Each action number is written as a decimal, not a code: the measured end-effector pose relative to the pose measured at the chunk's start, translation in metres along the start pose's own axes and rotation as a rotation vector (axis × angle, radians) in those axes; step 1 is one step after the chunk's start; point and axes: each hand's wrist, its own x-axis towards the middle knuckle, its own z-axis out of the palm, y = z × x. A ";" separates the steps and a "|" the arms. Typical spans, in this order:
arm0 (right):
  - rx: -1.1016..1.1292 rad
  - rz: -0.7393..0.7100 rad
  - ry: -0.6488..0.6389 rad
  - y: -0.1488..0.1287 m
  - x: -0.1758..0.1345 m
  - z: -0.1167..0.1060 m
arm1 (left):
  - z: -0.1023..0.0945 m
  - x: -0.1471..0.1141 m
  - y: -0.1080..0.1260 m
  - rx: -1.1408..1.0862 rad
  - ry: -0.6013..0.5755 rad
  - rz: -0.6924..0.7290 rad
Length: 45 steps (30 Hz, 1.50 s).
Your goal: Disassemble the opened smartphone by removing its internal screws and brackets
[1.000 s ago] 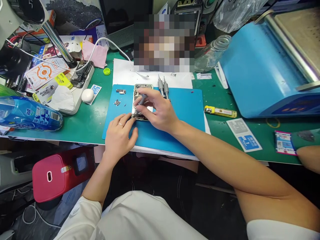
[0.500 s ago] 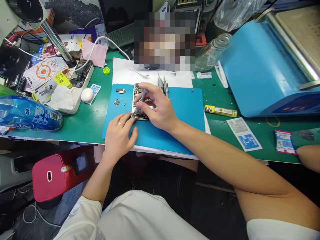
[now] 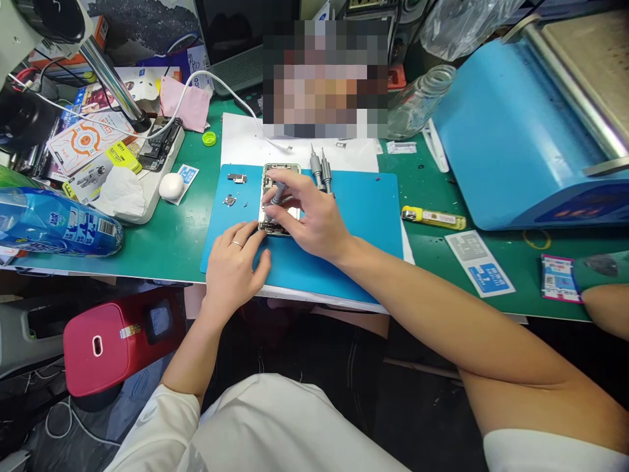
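Note:
An opened smartphone [image 3: 276, 229] with its inner parts exposed lies on the blue mat [image 3: 363, 229]. My right hand [image 3: 317, 213] is closed around a grey screwdriver [image 3: 279, 193], its thumb and fingers pinching the shaft over the phone. Where the screwdriver's tip sits is hard to make out. My left hand [image 3: 236, 262], a ring on one finger, rests on the mat with fingers extended and thumb apart. Its fingertips touch the phone's lower left corner. Left of the phone lie small metal parts [image 3: 238, 178] and a tiny component [image 3: 229, 200].
Two more grey screwdrivers [image 3: 321, 172] lie right of the phone. A yellow-handled cutter [image 3: 433, 218] and a big blue machine [image 3: 496, 144] are at the right. A blue bottle [image 3: 59, 223] and a white case [image 3: 171, 187] stand left. Another person's arm [image 3: 607, 308] shows at far right.
My right hand has shifted slightly with the screwdriver, whose tilt differs a little, and more of the phone's top and right side shows. My left hand has stayed put.

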 end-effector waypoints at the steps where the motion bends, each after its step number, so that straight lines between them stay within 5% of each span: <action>1: -0.012 -0.029 0.002 0.000 0.000 0.000 | 0.000 0.000 0.000 0.001 0.000 0.000; 7: -0.030 -0.160 0.004 -0.003 0.002 -0.002 | 0.000 0.000 0.000 0.006 -0.003 -0.006; 36: -0.033 -0.103 -0.004 -0.005 0.001 -0.004 | -0.002 0.001 0.002 -0.012 -0.065 -0.050; 45: -0.131 -0.230 0.070 -0.003 0.006 -0.002 | -0.001 0.000 0.000 0.000 -0.022 -0.027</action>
